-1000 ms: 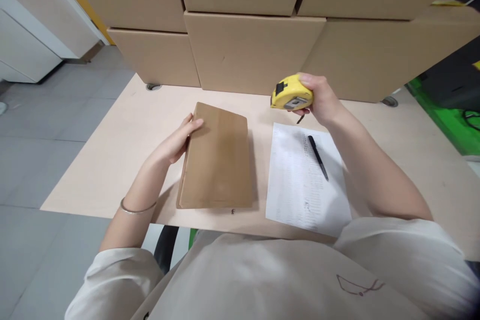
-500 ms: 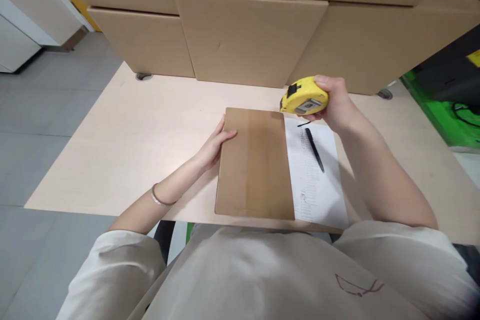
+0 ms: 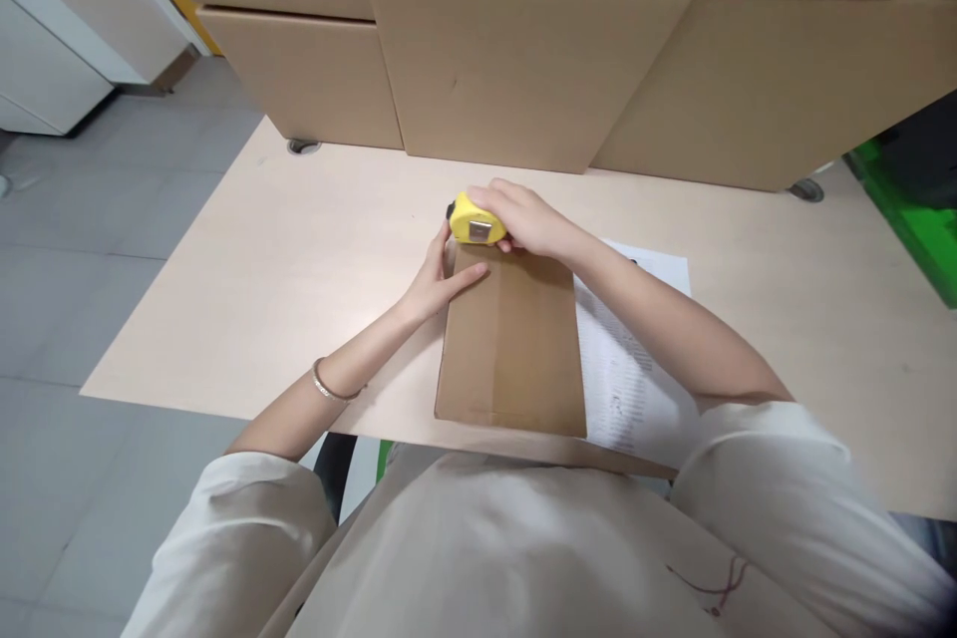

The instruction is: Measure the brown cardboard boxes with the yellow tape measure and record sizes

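A flat brown cardboard box [image 3: 523, 349] lies near the table's front edge. Against its left side rests my left hand [image 3: 441, 279], thumb over the top face and fingers along the edge, holding it. My right hand [image 3: 523, 219] is closed around a yellow tape measure [image 3: 477, 221] at the box's far left corner. The tape measure's front is close to my left fingertips; whether they touch it I cannot tell. No drawn-out blade is visible. A printed paper sheet [image 3: 605, 389] sticks out from the box's right side, partly covered by my right forearm. The pen is hidden.
Stacked cardboard boxes [image 3: 523, 70] form a wall along the back of the light wooden table [image 3: 299, 249]. Two cable holes show near the back edge, the left one [image 3: 303, 148] beside the stack. A green object [image 3: 912, 219] stands beyond the table's right side.
My right hand has carried the tape measure left, from above the paper to the box's far left corner. My right forearm now hides the pen. My left hand stays on the box's left side.
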